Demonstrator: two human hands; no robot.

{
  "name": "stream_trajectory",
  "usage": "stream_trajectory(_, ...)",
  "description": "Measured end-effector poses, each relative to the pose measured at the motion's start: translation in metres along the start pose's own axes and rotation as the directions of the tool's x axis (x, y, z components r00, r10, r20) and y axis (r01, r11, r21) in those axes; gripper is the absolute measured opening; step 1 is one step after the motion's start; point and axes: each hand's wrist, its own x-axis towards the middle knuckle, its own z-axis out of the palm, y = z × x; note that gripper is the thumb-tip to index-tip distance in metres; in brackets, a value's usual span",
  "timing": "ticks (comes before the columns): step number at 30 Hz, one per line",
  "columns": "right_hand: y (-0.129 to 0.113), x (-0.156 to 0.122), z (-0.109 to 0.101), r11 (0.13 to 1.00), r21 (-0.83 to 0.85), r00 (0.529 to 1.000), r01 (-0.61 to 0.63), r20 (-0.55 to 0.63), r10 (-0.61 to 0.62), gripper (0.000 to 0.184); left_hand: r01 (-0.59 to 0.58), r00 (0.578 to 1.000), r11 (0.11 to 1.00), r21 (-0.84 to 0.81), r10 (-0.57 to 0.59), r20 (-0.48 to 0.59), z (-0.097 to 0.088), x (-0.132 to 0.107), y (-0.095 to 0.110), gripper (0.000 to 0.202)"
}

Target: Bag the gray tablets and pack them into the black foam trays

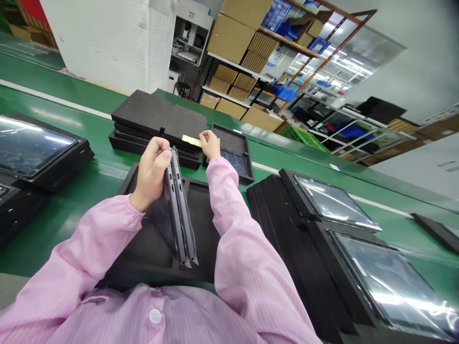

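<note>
View from a head camera, looking down over pink sleeves at a green surface. The left hand grips two thin grey tablet-like devices held on edge, side by side, its fingers clamped around their top end. Their lower ends hang over an open black foam tray directly in front of the person. At one o'clock from that hand, the right hand pinches a small yellow label, fingers closed on its edge, just above a stack of black foam trays at twelve o'clock. More foam trays holding glossy screens lie at three o'clock, and another at nine o'clock.

The risk, as I judge it, lies in the one-handed hold: two slim devices pressed together could slide against each other and scratch, or one could slip down into the tray. The label, held by one edge only, could curl or stick to a finger.
</note>
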Motion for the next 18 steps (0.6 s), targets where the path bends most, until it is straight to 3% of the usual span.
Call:
stream_trajectory(3, -0.033, -0.009, -0.018, 0.997, 0.049, 0.997, 0.067, -0.037, -0.065, 0.012, 0.023, 1.000, 1.000, 0.006, -0.023, -0.008, -0.002, 0.001, -0.001, 0.029)
stream_trajectory(5, -0.061, -0.035, -0.041, 0.977, 0.113, 0.984, 0.180, -0.022, -0.179, 0.009, 0.029, 0.999, 0.999, 0.013, -0.029, -0.013, -0.003, 0.001, -0.001, 0.027)
stream_trajectory(6, -0.076, -0.053, -0.055, 0.927, 0.220, 0.951, 0.302, -0.010, -0.308, 0.009, 0.031, 0.999, 0.999, 0.016, -0.030, -0.015, -0.003, 0.002, -0.002, 0.025)
stream_trajectory(8, -0.104, -0.096, -0.086, 0.785, 0.360, 0.834, 0.504, 0.031, -0.550, 0.014, 0.030, 0.999, 0.999, 0.018, -0.030, -0.011, -0.003, 0.002, -0.002, 0.024)
stream_trajectory(10, -0.128, -0.137, -0.113, 0.686, 0.391, 0.701, 0.613, 0.132, -0.701, 0.011, 0.031, 0.999, 0.999, 0.018, -0.031, 0.005, -0.002, 0.001, -0.004, 0.024)
stream_trajectory(11, -0.137, -0.154, -0.123, 0.653, 0.376, 0.634, 0.658, 0.193, -0.749, 0.010, 0.033, 0.999, 0.999, 0.020, -0.034, 0.013, -0.001, 0.001, -0.004, 0.024)
stream_trajectory(13, -0.150, -0.179, -0.137, 0.623, 0.315, 0.557, 0.716, 0.280, -0.782, 0.009, 0.036, 0.999, 0.999, 0.030, -0.037, 0.025, 0.001, 0.000, -0.006, 0.024)
stream_trajectory(15, -0.156, -0.192, -0.143, 0.633, 0.222, 0.553, 0.741, 0.333, -0.764, 0.012, 0.041, 0.998, 0.998, 0.038, -0.042, 0.037, 0.004, -0.001, -0.008, 0.024)
stream_trajectory(18, -0.158, -0.198, -0.145, 0.667, 0.098, 0.593, 0.739, 0.376, -0.712, 0.015, 0.045, 0.997, 0.998, 0.045, -0.048, 0.060, 0.006, -0.002, -0.008, 0.024)
